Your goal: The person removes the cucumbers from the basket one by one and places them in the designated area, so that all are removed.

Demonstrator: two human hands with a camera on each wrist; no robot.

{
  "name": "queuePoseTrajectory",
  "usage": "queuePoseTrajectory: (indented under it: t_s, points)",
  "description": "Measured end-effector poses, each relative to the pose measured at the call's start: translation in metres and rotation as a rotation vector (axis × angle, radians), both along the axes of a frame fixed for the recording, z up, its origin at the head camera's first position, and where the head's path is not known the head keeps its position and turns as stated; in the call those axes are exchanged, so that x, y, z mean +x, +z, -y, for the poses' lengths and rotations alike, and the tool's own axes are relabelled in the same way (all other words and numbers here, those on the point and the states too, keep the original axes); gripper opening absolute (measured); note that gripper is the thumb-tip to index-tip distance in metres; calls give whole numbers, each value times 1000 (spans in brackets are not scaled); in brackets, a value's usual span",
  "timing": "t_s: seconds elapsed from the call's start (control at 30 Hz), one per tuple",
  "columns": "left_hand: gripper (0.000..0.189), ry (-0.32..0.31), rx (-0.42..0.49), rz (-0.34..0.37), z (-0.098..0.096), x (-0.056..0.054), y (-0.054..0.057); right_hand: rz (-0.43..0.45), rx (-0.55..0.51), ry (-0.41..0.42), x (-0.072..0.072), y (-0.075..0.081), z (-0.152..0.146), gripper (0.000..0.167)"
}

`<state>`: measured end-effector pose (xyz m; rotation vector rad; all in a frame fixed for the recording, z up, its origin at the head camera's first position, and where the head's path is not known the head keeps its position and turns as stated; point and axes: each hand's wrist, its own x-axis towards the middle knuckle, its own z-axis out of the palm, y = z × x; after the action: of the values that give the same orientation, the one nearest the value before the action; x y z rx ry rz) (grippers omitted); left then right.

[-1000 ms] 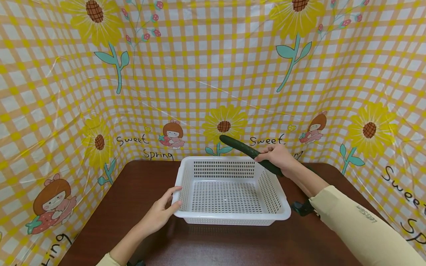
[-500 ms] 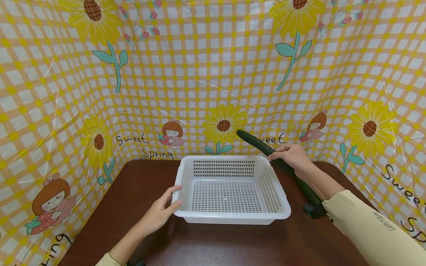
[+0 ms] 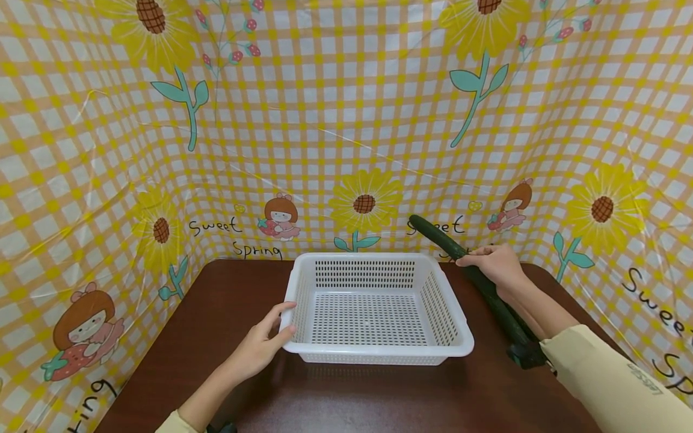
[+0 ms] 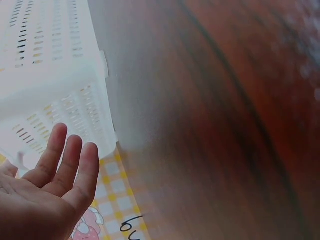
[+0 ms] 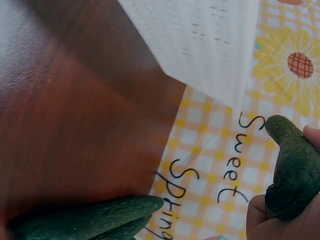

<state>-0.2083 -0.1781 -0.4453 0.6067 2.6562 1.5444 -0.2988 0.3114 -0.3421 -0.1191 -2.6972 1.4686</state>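
My right hand point(image 3: 499, 269) grips a long dark green cucumber point(image 3: 435, 233) to the right of the basket, its far end pointing up and left. In the right wrist view this cucumber point(image 5: 296, 172) is seen nearly end-on, with fingers at both sides. Below that hand, more cucumbers point(image 5: 85, 216) lie on the table, partly hidden by the right forearm in the head view. My left hand point(image 3: 260, 344) rests thumb and index fingertips on the left rim of a white plastic basket point(image 3: 379, 349). Its other fingers point(image 4: 65, 162) extend loosely beside the outer wall. Nothing lies in the basket.
The basket stands on a dark brown table point(image 3: 227, 294) with rounded back corners. A yellow checked cloth point(image 3: 352, 138) with sunflowers hangs behind and along both sides. A dark wrist device point(image 3: 526, 355) sits by the right sleeve.
My right hand has moved right with the cucumber, from over the basket's back right corner to beside the basket. More of the cucumbers on the table now shows. The left hand and basket stay put.
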Motion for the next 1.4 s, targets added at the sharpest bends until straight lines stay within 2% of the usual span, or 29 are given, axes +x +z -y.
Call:
queuePoseTrajectory:
  t_s: [0.23, 0.43, 0.7, 0.8, 1.17, 1.4]
  points:
    - [51, 0, 5, -6, 0, -1, 0, 6, -18, -65, 5, -11, -10, 31]
    - [51, 4, 2, -5, 0, -2, -1, -8, -11, -127, 5, -27, -19, 34]
    - [51, 4, 3, 5, 0, 0, 1, 25, -24, -153, 9, -45, -28, 41]
    - [51, 4, 1, 4, -1, 0, 1, 28, -27, -169, 9, -51, -31, 39]
    - [51, 4, 4, 3, -1, 0, 1, 42, 94, -234, 11, -73, -35, 33]
    - [51, 15, 0, 9, -1, -1, -2, 64, 160, -256, 12, -80, -34, 45]
